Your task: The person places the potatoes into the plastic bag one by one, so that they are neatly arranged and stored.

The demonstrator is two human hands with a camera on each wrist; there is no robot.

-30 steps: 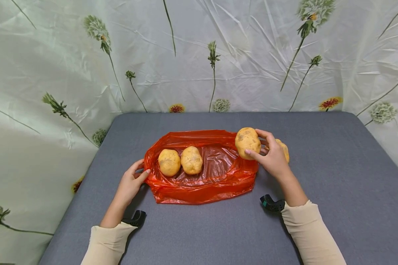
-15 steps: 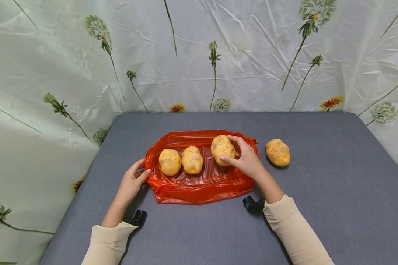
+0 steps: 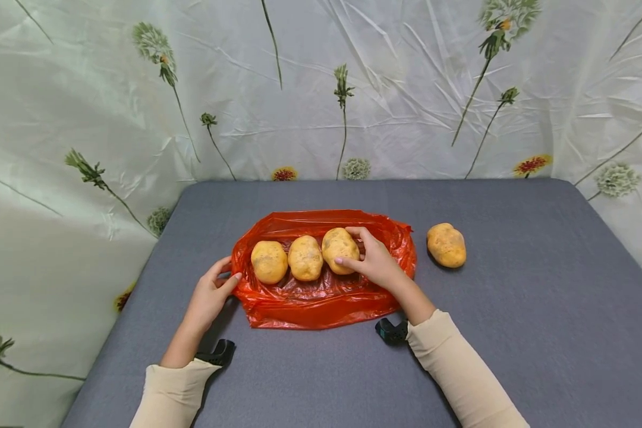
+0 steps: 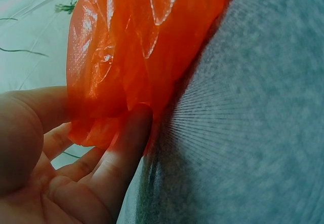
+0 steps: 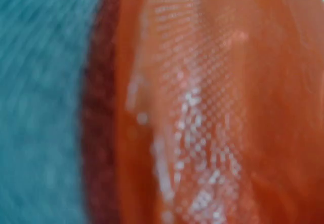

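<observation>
A red plastic bag lies spread with its opening upward on the grey table. My left hand pinches the bag's left edge; the left wrist view shows a finger pressed against the plastic. Inside the bag two potatoes, a left one and a middle one, sit side by side. Just right of them my right hand grips a third potato between thumb and fingers. Red plastic fills most of the right wrist view, blurred, with the hand out of sight.
Another potato lies on the table to the right of the bag. A pale curtain with a flower print hangs behind the table and along its left side.
My right hand has carried its potato leftward and down into the bag, close to the middle potato. The potato on the table has come into full view. The left hand stays put.
</observation>
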